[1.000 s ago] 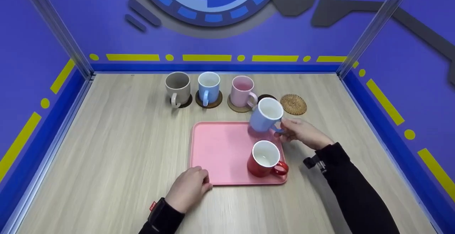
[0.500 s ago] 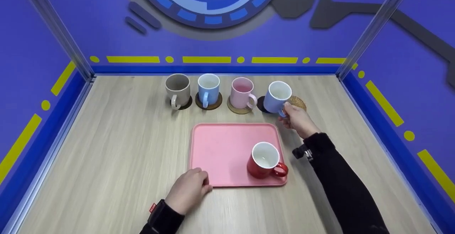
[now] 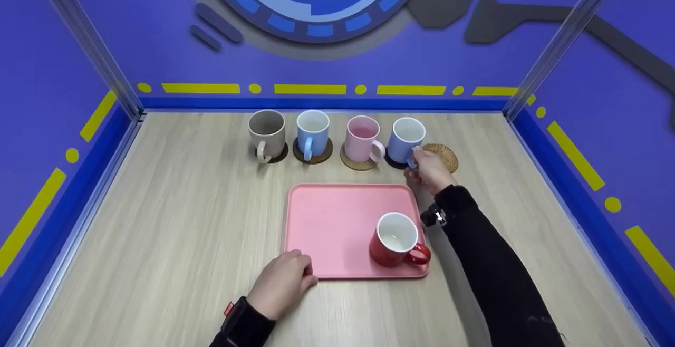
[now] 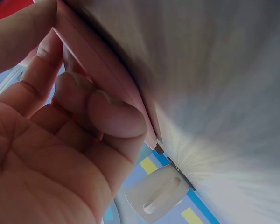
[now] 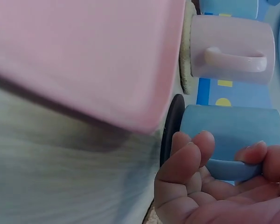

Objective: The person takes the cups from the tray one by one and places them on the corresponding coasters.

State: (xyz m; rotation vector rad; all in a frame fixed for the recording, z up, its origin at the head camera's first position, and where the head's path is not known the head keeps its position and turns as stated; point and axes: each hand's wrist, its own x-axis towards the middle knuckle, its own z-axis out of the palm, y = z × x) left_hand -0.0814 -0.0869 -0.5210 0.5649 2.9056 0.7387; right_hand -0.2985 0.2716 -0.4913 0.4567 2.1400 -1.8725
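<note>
My right hand (image 3: 431, 170) pinches the handle of a periwinkle-blue mug (image 3: 403, 144), which stands upright on a black coaster (image 3: 393, 161) in the back row. In the right wrist view, thumb and fingers close on the mug's handle (image 5: 233, 170), and the mug's base meets the coaster (image 5: 171, 128). At the near left corner of a pink tray (image 3: 327, 220), my left hand (image 3: 282, 286) grips the rim with curled fingers; the left wrist view shows those fingers (image 4: 116, 114) against the tray's edge (image 4: 102, 65). On the tray's right side stands a red mug (image 3: 385, 249), handle facing right.
Left of the blue mug, a pink mug (image 3: 360, 145), a light blue mug (image 3: 311, 138) and a taupe mug (image 3: 269, 140) stand on their own round coasters. A woven coaster (image 3: 446, 156) lies at the row's right end. Blue-purple panels (image 3: 337, 75) enclose the table.
My right hand has carried the periwinkle-blue mug from over the tray's far right corner back onto the black coaster. The left hand, tray and red mug have stayed put.
</note>
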